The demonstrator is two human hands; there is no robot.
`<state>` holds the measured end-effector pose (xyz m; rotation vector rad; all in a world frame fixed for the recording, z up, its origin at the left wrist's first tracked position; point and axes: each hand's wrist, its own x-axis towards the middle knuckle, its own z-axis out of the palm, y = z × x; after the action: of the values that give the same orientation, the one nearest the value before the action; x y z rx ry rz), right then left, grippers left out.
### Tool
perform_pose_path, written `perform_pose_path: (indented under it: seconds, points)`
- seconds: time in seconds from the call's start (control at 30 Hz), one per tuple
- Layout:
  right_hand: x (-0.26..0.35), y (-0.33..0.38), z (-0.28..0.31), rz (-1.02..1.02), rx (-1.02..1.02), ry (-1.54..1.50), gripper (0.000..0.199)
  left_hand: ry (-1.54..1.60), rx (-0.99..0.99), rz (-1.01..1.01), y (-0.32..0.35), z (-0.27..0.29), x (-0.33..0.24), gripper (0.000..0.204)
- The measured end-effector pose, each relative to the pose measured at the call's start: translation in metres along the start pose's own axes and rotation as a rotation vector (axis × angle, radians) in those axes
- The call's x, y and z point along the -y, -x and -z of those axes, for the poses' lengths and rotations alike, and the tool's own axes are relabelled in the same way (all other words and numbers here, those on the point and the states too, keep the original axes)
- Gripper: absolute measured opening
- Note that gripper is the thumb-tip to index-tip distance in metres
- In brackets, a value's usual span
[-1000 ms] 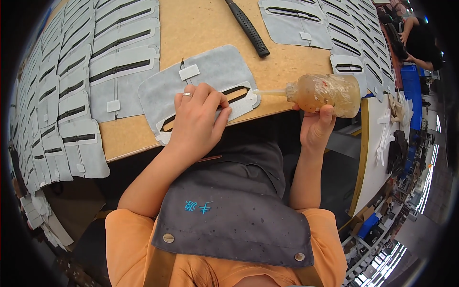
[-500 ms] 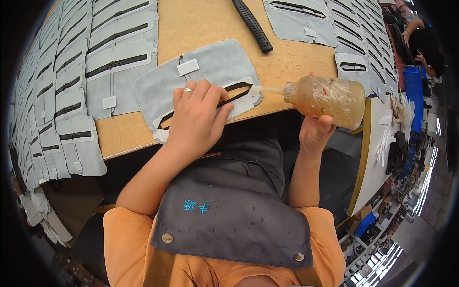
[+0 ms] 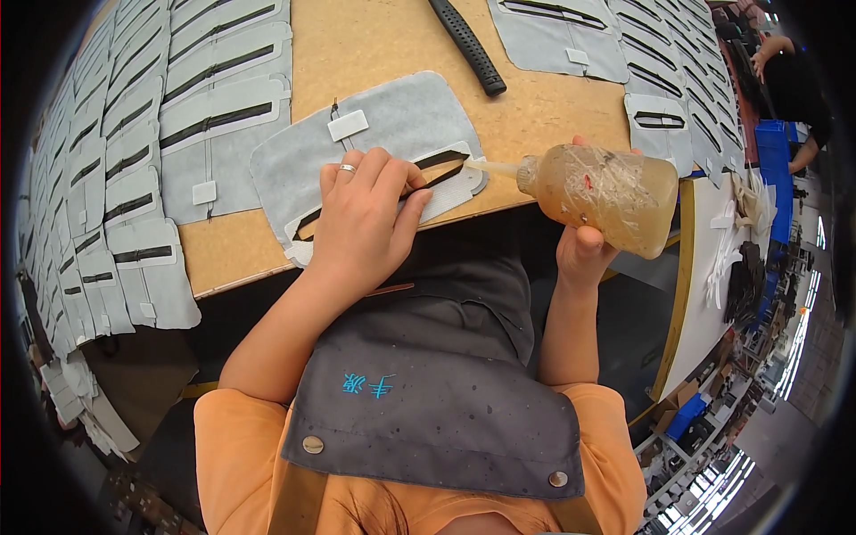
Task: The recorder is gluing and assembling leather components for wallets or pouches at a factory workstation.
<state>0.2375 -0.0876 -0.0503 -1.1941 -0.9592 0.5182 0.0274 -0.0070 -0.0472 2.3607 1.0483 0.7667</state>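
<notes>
A light grey fabric piece (image 3: 392, 109) lies slantwise near the table's front edge. It has a long slot with black edges (image 3: 443, 160) inside a paler strip, and a small white tab (image 3: 348, 126) hangs on cords above that. My left hand (image 3: 364, 209) rests on the piece, its fingers and thumb closed on the slot's edge. In my right hand (image 3: 584, 254) is a cloudy, yellowish squeeze bottle (image 3: 606, 189) wrapped in clear film, tipped sideways. Its thin nozzle (image 3: 492, 167) reaches the right end of the slot. Most of the right fingers are hidden behind the bottle.
Overlapping rows of similar grey pieces (image 3: 205, 160) cover the table's left side, with more (image 3: 571, 45) at the back right. A black perforated handle (image 3: 468, 46) lies on the wooden tabletop (image 3: 374, 45). Far right, another person's arm (image 3: 776, 49) shows beside blue bins (image 3: 774, 178).
The squeeze bottle has tilted, its base dropping lower, and its nozzle has shifted slightly left along the slot's end. My left hand keeps its place on the fabric piece.
</notes>
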Motion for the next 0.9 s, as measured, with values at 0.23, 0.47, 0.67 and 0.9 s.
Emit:
perform_pose_path:
  seconds: [0.23,0.47,0.67,0.9]
  points:
    - [-0.004,-0.001,0.0,-0.024,0.018,-0.011,0.111,-0.008,-0.008,-0.006,0.001,-0.001,-0.001,0.012]
    - [-0.022,-0.039,0.046,-0.458,0.506,-1.311,0.104,0.003,-0.031,-0.016,0.002,0.002,-0.003,0.011]
    - [0.0,-0.033,0.023,-0.393,0.037,-0.493,0.102,0.0,-0.026,-0.021,0.001,-0.001,0.002,0.011]
    - [-0.016,-0.025,0.013,-0.156,-0.036,-0.204,0.09,-0.008,-0.026,-0.023,0.002,-0.001,0.001,0.01]
